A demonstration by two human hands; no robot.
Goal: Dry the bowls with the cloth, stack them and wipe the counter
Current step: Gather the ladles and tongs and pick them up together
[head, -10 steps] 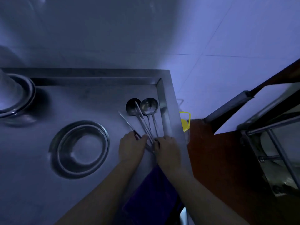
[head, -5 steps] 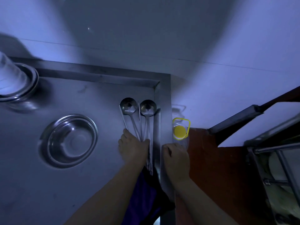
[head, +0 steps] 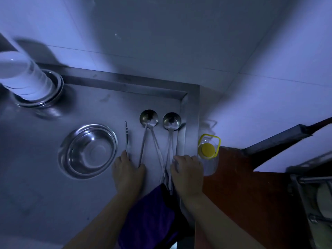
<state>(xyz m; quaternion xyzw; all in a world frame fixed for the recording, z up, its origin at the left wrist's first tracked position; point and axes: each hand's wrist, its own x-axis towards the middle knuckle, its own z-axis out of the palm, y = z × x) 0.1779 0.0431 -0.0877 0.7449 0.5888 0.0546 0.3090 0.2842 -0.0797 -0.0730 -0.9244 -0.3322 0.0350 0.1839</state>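
Nested steel bowls (head: pixel 88 151) sit on the steel counter (head: pixel 36 194), left of my hands. Another bowl stack (head: pixel 43 99) stands at the back left with a tall stack of white cups (head: pixel 25 78) in it. The purple cloth (head: pixel 149 218) lies on the counter's front between my forearms; neither hand holds it. My left hand (head: pixel 128 171) lies palm down over the near ends of a thin metal tool (head: pixel 126 137) and the left ladle (head: pixel 148 118). My right hand (head: pixel 186 171) curls over the handles beside the right ladle (head: pixel 172 121).
The counter's raised rim (head: pixel 192 123) runs just right of the ladles. A clear bottle with a yellow cap (head: pixel 208 150) stands past that rim, touching my right hand's side. Reddish-brown floor and a metal rack (head: pixel 309 203) lie further right. A tiled wall is behind.
The utensils were bunched together; now the thin tool and left ladle lie spread to the left. My left hand moved left with them, and my right hand returned onto the right handles.
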